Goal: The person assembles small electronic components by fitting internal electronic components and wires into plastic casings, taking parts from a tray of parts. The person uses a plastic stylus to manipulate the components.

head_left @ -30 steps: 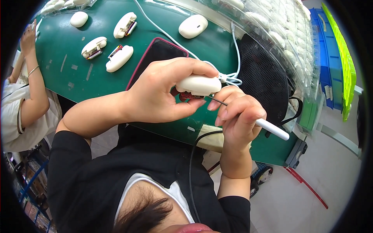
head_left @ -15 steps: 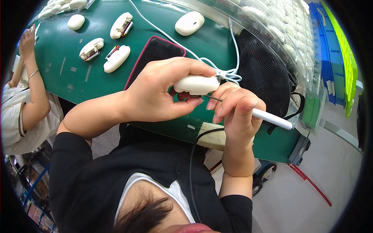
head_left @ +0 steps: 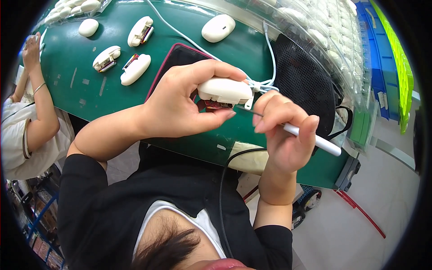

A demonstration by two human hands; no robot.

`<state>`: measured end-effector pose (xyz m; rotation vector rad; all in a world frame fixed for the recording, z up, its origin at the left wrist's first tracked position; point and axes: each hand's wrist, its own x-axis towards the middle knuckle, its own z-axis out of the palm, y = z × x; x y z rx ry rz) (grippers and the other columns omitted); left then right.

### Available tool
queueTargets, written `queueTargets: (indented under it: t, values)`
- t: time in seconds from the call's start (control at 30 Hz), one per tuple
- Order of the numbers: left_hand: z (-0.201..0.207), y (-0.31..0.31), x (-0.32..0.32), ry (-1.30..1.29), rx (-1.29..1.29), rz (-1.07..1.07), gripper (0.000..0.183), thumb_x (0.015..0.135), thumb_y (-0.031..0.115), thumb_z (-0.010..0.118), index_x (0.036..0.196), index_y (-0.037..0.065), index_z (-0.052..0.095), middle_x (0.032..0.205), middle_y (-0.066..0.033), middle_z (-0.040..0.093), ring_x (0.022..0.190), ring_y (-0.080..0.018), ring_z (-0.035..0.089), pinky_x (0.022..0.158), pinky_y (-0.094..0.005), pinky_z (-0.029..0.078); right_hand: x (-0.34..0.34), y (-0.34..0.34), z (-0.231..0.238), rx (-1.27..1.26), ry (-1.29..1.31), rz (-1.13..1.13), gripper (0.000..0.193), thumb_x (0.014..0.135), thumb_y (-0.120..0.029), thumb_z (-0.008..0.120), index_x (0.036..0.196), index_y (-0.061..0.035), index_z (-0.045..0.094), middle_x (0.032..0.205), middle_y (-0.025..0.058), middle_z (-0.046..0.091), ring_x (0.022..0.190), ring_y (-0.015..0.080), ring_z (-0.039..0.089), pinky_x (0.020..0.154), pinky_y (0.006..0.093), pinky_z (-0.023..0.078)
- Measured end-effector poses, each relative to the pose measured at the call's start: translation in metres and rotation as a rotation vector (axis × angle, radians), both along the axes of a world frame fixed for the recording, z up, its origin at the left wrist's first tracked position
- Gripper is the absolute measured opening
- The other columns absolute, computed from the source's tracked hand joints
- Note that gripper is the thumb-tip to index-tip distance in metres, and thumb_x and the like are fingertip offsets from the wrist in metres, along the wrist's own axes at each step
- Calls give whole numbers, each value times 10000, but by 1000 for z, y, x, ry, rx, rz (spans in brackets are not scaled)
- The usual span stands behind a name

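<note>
Probably light, the white oval plastic case (head_left: 225, 90) is best shell-held, left grip (head_left: 175, 103) pinching it, right grip (head_left: 290, 145) beside it clasping a white-handled metal tool (head_left: 326, 145).

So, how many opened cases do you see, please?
4: a case in the left hand; three left of the phone (upper, lower left, lower right). The trays may hide more.

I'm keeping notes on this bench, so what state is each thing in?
Left hand: closed around a white case
Held white case: open, inner parts exposed
Right hand: gripping a tool
White-handled tool: tip at the held case's open side; contact unclear
Three bench cases: open, insides showing
Slotted white case: closed
Phone: screen dark
Pale cable: partly bundled
</note>
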<state>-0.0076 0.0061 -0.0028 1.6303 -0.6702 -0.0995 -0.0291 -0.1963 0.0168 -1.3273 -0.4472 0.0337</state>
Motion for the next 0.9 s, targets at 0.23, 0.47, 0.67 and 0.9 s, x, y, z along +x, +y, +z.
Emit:
queueTargets:
  t: [0.23, 0.47, 0.67, 0.9]
  values:
    - [1, 0, -1, 57, -17, -24, 469, 710, -43, 698, 1147, -12, 531, 1086, -100, 621, 935, -120, 602, 763, -228, 500, 3, -13, 7, -122, -129, -89, 434, 977, -374, 328, 736, -68, 520, 552, 77, 527, 866, 240, 487, 927, 401, 313]
    - [3, 0, -2, 99, -15, -52, 471, 703, -37, 701, 1145, -4, 540, 1068, -89, 622, 916, -111, 605, 728, -218, 505, 4, -8, 1, -175, -150, -33, 603, 1008, -403, 197, 636, -73, 537, 514, 77, 557, 825, 273, 540, 886, 402, 367]
    - [2, -1, -3, 85, -10, -47, 464, 696, -33, 706, 1133, -1, 553, 1061, -88, 623, 903, -115, 613, 720, -220, 508, 4, -4, 0, -203, -179, -25, 587, 1011, -370, 237, 614, -52, 531, 504, 86, 544, 799, 279, 555, 793, 381, 420]
    - [2, 0, -3, 40, 22, -36, 467, 679, -37, 708, 1122, -3, 563, 1045, -103, 630, 911, -141, 625, 739, -241, 512, 2, 2, -1, -152, -135, -102, 525, 975, -301, 406, 554, -30, 566, 542, 51, 565, 829, 221, 581, 700, 311, 450]
